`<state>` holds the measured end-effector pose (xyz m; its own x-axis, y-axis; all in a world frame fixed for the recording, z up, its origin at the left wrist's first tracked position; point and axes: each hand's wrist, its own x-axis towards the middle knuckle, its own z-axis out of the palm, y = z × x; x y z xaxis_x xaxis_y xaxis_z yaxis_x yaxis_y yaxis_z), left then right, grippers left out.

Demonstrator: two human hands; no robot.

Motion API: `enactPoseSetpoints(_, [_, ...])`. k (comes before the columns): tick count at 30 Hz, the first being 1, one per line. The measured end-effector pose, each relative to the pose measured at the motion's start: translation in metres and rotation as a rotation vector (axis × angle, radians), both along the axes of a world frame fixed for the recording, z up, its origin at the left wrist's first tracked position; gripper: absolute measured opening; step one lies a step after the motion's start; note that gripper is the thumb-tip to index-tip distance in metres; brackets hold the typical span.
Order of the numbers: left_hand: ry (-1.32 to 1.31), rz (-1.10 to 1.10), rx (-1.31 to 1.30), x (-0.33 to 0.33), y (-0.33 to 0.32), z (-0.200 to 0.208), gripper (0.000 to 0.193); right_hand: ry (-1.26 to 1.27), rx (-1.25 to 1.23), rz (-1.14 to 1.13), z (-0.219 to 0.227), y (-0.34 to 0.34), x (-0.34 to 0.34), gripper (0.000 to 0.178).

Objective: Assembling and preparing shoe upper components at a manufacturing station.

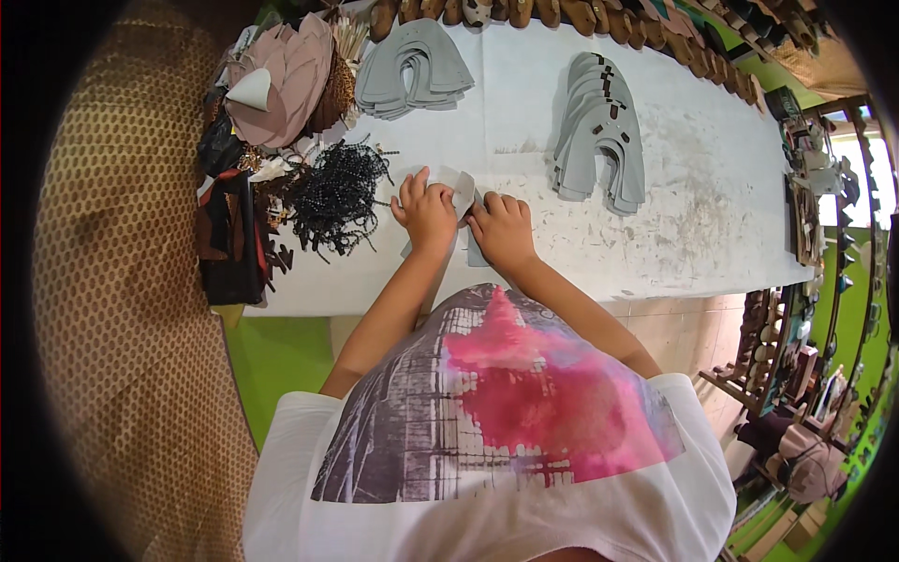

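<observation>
Near the table's front edge, my left hand [427, 215] and my right hand [503, 230] are close together on a grey shoe upper piece [476, 251]. A pale, curved part [461, 191] of it shows between them. My left fingers are bent around its left side, the index finger raised a little. On the right side my right fingers are curled and pressed down on it. A small dark bit shows at the right fingertips; what it is I cannot make out. Much of the piece is hidden under my hands.
Left of my hands lies a heap of black braided cords [339, 197]. Farther off are a stack of grey U-shaped pieces [412, 70], pink pieces [290, 89] and, to the right, another grey stack [590, 131] with dark tabs. Wooden shoe lasts [548, 14] line the white table's [693, 187] far edge.
</observation>
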<state>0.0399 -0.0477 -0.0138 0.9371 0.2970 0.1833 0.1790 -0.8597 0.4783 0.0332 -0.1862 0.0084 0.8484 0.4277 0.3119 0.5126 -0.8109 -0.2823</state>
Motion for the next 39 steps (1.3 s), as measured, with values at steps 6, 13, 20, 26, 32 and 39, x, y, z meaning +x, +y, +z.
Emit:
enactPoseSetpoints(6, [0.007, 0.009, -0.019, -0.001, 0.001, 0.002, 0.01, -0.022, -0.019, 0.019, -0.002, -0.001, 0.001, 0.023])
enactPoseSetpoints(13, [-0.058, 0.065, -0.077, 0.001, 0.01, -0.006, 0.011, -0.013, -0.016, 0.017, -0.003, -0.001, 0.001, 0.022])
enactPoseSetpoints(20, [0.003, -0.052, -0.091, 0.001, 0.012, 0.001, 0.01, 0.03, -0.005, 0.017, 0.001, -0.002, 0.002, 0.016])
enactPoseSetpoints(26, [0.038, -0.072, -0.075, 0.006, 0.015, 0.001, 0.01, 0.012, -0.028, 0.04, -0.003, -0.003, 0.005, 0.018])
enactPoseSetpoints(32, [0.048, -0.085, -0.082, 0.008, 0.018, 0.002, 0.01, 0.007, -0.011, 0.045, -0.004, -0.003, 0.006, 0.018])
enactPoseSetpoints(39, [0.059, -0.057, -0.145, 0.009, 0.019, 0.008, 0.024, 0.005, -0.033, 0.066, -0.001, -0.004, 0.006, 0.019])
